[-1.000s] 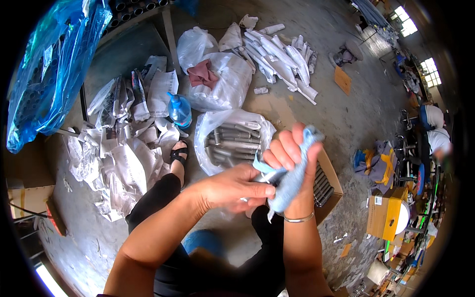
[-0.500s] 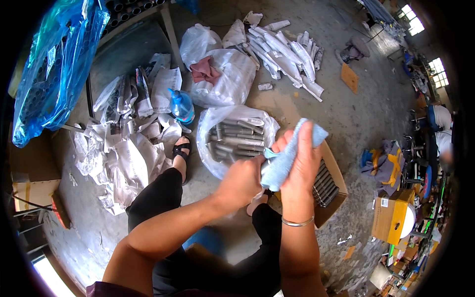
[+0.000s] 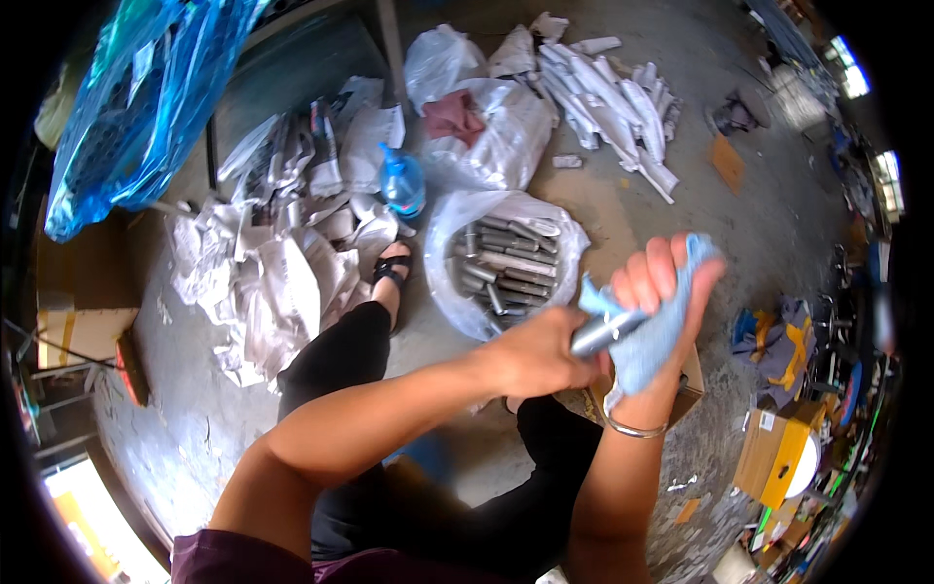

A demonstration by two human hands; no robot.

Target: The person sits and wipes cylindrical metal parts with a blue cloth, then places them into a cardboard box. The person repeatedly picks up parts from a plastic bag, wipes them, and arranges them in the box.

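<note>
A smooth silvery metal rod [image 3: 605, 333] is held up in front of me; whether it is hollow I cannot tell. My left hand [image 3: 540, 352] is closed round its near end. Over the far part of the rod, my right hand [image 3: 652, 277] is wrapped with a light blue cloth [image 3: 650, 352], which covers that end. Below and beyond them, an open white plastic bag [image 3: 446, 282] contains several similar metal rods [image 3: 520, 261]. A cardboard box [image 3: 692, 387] is mostly hidden behind my right forearm.
Crumpled paper [image 3: 263, 302] is heaped on the floor at left, beside a blue spray bottle [image 3: 402, 183]. Farther off lie a stuffed plastic bag [image 3: 506, 136] with a reddish cloth [image 3: 453, 117] and rolled paper [image 3: 608, 97]. Blue plastic sheeting [image 3: 146, 117] hangs at upper left.
Both hands have shifted right, the right one turning with the cloth. More of the metal rod shows between them. The view has also swung, so the floor things appear farther right and higher.
</note>
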